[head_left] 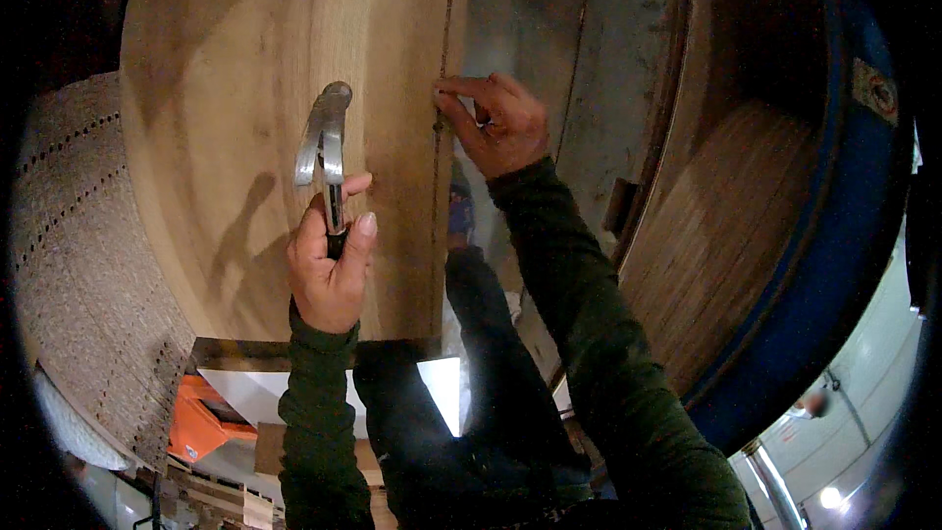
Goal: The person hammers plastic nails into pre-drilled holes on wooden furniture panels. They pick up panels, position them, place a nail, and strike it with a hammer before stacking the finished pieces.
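Observation:
A claw hammer with a shiny metal head is held upright in my left hand, its dark grip inside my closed fingers and the index finger stretched out along the neck. Beneath the hammer lies a broad, pale wooden panel, on which its shadow falls. My right hand is at the panel's right edge, thumb and index fingertips pressed together in a pinch against that edge. Whatever those fingertips hold, if anything, is too small to make out.
Grey boards run along the panel's right side. Farther right are a brown wood-grain panel and a curved blue band. Chipboard pieces with rows of holes lie at the left. An orange object and a white sheet are lower left.

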`<state>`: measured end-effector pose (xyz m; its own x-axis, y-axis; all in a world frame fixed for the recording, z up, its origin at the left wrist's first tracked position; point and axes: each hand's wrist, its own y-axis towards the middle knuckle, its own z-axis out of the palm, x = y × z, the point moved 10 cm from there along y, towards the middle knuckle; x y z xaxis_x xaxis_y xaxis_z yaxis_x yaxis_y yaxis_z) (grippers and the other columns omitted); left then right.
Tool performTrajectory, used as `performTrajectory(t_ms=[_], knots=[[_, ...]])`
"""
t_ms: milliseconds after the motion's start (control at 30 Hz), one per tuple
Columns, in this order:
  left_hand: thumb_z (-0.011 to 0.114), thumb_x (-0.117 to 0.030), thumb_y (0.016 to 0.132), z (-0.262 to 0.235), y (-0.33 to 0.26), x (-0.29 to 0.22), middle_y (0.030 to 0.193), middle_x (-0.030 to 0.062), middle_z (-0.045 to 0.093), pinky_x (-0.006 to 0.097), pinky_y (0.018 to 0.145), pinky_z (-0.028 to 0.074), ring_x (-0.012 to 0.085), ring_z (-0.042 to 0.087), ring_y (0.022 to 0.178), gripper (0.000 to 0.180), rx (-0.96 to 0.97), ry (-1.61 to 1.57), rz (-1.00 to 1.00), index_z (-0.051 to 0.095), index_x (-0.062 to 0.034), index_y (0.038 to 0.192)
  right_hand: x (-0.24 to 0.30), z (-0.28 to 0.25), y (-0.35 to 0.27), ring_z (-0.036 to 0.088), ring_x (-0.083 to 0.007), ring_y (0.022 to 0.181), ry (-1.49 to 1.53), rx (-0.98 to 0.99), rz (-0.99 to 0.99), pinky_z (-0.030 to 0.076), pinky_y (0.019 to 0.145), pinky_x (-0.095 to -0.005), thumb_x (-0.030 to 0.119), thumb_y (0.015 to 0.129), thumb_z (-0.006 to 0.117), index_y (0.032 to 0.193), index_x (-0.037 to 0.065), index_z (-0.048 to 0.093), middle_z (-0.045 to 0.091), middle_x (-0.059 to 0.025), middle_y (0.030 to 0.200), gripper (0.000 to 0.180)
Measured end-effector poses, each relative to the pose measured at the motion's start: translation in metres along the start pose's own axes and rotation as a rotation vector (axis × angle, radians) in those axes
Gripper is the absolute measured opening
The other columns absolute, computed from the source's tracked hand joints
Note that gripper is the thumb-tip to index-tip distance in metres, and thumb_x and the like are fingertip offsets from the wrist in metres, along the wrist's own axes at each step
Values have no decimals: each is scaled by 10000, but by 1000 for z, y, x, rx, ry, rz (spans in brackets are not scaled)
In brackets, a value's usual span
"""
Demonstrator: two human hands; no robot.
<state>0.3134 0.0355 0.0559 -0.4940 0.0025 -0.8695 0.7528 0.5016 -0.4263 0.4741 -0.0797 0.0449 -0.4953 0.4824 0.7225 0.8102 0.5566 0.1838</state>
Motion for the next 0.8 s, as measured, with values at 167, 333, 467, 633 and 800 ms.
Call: performTrajectory(t_ms=[167, 333, 467, 633, 800], knots=[[520, -165, 791, 6, -1, 3, 580, -58, 396, 161, 414, 308, 22, 358, 457, 303, 51, 99, 37, 491, -85, 1081, 16, 0, 5, 500, -179, 488, -76, 18, -190, 406, 437, -272, 108, 633, 662, 767, 86, 622, 510, -56, 585, 142], [506, -134, 795, 15, 1, 1, 549, -51, 412, 173, 416, 297, 26, 354, 444, 334, 85, 201, 70, 471, -91, 1125, 25, 0, 10, 532, -210, 535, -201, 60, -210, 440, 471, -300, 124, 614, 647, 714, 89, 608, 527, -50, 612, 113], [500, -123, 797, 18, 3, 5, 547, -44, 420, 180, 420, 293, 29, 357, 448, 352, 98, 209, 39, 458, -93, 1146, 21, 6, 15, 539, -217, 552, -248, 148, -163, 446, 481, -310, 123, 609, 637, 708, 87, 602, 525, -56, 617, 111], [505, -135, 797, 18, 7, 2, 569, -18, 448, 191, 431, 320, 48, 392, 462, 333, 112, 252, 60, 460, -74, 1121, 21, 5, 12, 534, -219, 545, -233, 110, -202, 445, 480, -312, 119, 609, 643, 739, 81, 609, 522, -58, 615, 139], [528, -154, 790, 20, 10, -1, 589, 34, 475, 233, 499, 393, 96, 472, 515, 285, 48, 152, -32, 481, -8, 1031, 12, 1, 5, 519, -196, 514, -74, 59, -184, 429, 463, -285, 116, 619, 658, 801, 83, 614, 512, -57, 600, 190]])
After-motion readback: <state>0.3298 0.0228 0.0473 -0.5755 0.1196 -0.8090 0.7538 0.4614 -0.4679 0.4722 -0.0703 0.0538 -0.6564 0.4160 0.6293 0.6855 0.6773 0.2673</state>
